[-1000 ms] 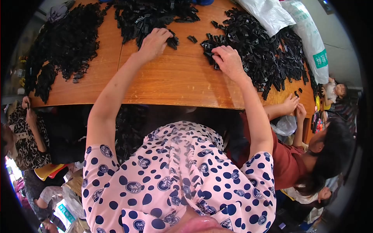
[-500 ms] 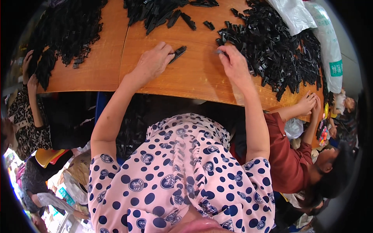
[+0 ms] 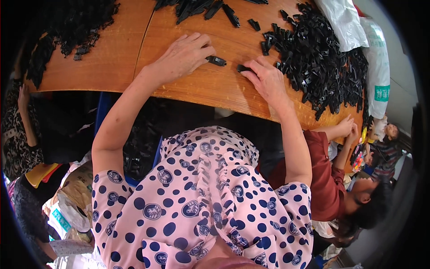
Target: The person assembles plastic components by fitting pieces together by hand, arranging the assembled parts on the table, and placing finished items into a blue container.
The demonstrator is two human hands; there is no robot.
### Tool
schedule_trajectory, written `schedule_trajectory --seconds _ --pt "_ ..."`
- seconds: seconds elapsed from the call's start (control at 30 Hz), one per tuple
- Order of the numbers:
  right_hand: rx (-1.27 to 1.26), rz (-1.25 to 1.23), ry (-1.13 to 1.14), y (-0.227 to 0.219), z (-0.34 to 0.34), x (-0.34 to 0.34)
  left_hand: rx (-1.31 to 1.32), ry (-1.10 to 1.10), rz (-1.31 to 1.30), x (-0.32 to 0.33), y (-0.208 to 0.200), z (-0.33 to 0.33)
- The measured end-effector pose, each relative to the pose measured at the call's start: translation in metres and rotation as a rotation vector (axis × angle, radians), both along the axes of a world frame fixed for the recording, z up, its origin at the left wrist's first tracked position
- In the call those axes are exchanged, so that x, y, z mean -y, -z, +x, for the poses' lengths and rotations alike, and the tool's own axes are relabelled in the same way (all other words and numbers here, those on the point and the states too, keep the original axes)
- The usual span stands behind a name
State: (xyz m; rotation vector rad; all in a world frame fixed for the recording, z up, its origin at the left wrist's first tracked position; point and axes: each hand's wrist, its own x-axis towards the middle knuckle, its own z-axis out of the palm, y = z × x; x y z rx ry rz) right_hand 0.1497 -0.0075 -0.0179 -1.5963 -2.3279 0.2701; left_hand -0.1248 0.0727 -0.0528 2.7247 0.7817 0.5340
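Note:
My left hand (image 3: 186, 56) is above the wooden table (image 3: 188, 96), its fingers closed on one end of a long, narrow black plastic part (image 3: 217, 61). To its right, my right hand (image 3: 265, 80) pinches a smaller black plastic piece (image 3: 243, 68) between thumb and fingers. The two parts point toward each other with a short gap between them. Beside my right hand spreads a large heap of small black plastic pieces (image 3: 320, 58). Longer black parts (image 3: 190, 9) lie in a pile beyond my left hand.
Another dark heap (image 3: 71, 27) covers the table's far left. White plastic bags (image 3: 342, 27) rest at the right edge. A person in a red-brown shirt (image 3: 324, 161) sits to my right, hands at the table edge. A patterned sleeve (image 3: 20, 139) shows at left.
My hands have come closer together. The long part in my left hand has swung from slanting upward to pointing right, toward the piece in my right hand. The whole view has shifted slightly.

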Motion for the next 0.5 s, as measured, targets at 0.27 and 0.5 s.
schedule_trajectory --seconds 0.27,0.5 --pt "0.023 0.105 -0.089 0.007 -0.017 -0.013 0.28 -0.105 -0.111 0.0 0.012 -0.016" --pt "0.116 -0.031 -0.158 -0.007 -0.047 -0.021 0.32 -0.044 -0.113 -0.005 0.02 -0.019"
